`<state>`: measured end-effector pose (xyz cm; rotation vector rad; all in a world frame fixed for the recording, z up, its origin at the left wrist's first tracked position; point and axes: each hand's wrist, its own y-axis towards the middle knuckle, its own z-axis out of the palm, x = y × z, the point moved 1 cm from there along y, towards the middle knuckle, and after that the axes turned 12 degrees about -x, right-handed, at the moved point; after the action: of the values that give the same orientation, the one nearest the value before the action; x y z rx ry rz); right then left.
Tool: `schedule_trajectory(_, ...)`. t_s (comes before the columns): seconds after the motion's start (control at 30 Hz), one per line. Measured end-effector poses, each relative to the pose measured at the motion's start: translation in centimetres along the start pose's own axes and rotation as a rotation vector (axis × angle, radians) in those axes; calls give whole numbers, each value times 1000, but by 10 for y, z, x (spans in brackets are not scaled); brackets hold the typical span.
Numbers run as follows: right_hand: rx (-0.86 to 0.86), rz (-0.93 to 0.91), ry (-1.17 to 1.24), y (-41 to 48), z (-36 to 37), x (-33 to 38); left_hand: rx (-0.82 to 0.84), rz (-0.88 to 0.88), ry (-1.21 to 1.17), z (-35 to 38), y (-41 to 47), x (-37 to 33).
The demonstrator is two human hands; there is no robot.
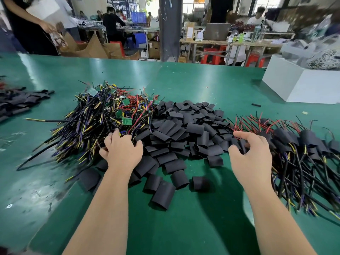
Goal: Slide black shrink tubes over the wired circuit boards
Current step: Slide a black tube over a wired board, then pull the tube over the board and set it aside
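The black tubes lie heaped mid-table between the bare wired boards on the left and the sleeved ones on the right; this looks like the picking step. The left hand curls into the boards' edge, its grasp hidden, while the right hand hovers spread and empty, so next comes lifting one board and one tube.

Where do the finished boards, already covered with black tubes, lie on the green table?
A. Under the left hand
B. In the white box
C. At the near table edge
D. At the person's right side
D: the tube-covered boards with their wires lie in a pile on the right, by the right hand; the left hand rests on the bare boards.
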<state>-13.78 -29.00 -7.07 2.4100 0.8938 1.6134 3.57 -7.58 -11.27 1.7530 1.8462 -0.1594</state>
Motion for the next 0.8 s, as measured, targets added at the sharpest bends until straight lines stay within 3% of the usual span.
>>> schedule_trajectory(0.3,-38,-58,45,0,5,-5,-333,49,-216,-15,-5,-5)
schedule_trajectory(0.43,-39,-39,210,-3,7,-3,-622,274,-484,-31,-14,-16)
schedule_trajectory(0.53,115,52,441,-7,12,1,-742,542,-635,-34,-24,-27)
schedule_trajectory(0.67,453,218,688,-22,26,9,-566,808,-715,-28,-42,-48)
schedule_trajectory(0.8,605,252,716,-35,42,9,-57,842,-830,-18,-62,-62)
